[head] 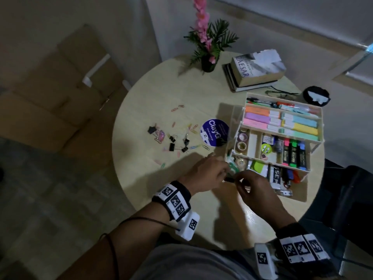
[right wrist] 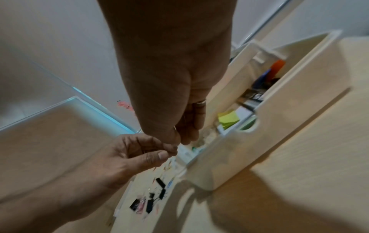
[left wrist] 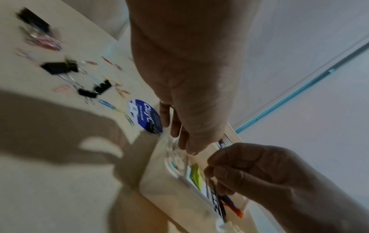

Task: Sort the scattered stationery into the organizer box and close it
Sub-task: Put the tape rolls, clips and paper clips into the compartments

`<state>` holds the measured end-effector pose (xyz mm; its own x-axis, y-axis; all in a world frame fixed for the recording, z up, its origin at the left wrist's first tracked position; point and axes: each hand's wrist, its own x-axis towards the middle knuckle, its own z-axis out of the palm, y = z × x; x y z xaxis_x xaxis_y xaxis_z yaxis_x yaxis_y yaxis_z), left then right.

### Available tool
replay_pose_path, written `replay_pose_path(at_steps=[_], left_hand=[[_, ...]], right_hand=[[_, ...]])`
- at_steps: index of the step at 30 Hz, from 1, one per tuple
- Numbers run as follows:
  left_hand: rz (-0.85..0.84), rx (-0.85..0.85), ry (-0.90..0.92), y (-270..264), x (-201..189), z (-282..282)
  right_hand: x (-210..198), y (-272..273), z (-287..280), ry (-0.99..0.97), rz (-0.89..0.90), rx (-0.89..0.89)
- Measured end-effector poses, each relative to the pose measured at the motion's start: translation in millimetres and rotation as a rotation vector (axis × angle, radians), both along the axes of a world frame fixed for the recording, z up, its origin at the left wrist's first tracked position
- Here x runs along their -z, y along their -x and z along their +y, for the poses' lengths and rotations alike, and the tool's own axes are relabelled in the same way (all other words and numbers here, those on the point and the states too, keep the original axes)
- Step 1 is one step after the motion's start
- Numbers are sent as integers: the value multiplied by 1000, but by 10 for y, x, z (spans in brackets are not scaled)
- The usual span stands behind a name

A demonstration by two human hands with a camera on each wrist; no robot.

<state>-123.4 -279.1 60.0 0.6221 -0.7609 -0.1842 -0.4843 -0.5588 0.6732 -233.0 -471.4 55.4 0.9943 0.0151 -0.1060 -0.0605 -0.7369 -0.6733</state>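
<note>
Most highlighters and markers already lie in the open organizer box (head: 314,147), but paper clips (head: 193,146) and binder clips (head: 172,146) remain scattered on the counter (head: 161,93), well apart from it, while the left hand (head: 205,174) and right hand (head: 254,187) seem to pinch some small dark item together at its front corner.

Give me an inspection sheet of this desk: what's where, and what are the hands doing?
Surface: round pale table.
Job's things: organizer box open, tiers fanned out, holding highlighters, markers, tape rolls; binder clips and paper clips lie scattered on the table beside it.
Clutter: round blue sticker, flower pot, stacked books, black round item.
Grippers: left hand and right hand meet at the box's lowest tier; what they pinch is unclear.
Cables: black cord along left forearm.
Surroundings: cardboard boxes on floor.
</note>
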Motion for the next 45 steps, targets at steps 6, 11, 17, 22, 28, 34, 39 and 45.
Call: replay_pose_path(at_steps=[6, 11, 17, 22, 28, 34, 39, 45], left_hand=[[-20, -239, -64, -369, 372, 1071], [19, -436, -148, -671, 551, 1758], [-11, -529, -125, -1159, 529, 2138], [-4, -487, -200, -1629, 646, 2170], [2, -430, -178, -1852, 790, 2072], [-24, -475, -115, -1898, 839, 2046], [-6, -520, -84, -1883, 870, 2085], [138, -579, 45, -1794, 926, 2233]], right_hand=[[31, -651, 765, 43, 18, -107], [443, -1278, 1329, 126, 172, -135], [763, -1531, 1678, 261, 282, -178], [916, -1453, 1662, 297, 255, -154], [896, -1445, 1631, 329, 236, -133], [807, -1484, 1656, 148, 125, 102], [805, -1652, 1609, 31, 163, 262], [851, -1931, 1626, 43, 260, 467]])
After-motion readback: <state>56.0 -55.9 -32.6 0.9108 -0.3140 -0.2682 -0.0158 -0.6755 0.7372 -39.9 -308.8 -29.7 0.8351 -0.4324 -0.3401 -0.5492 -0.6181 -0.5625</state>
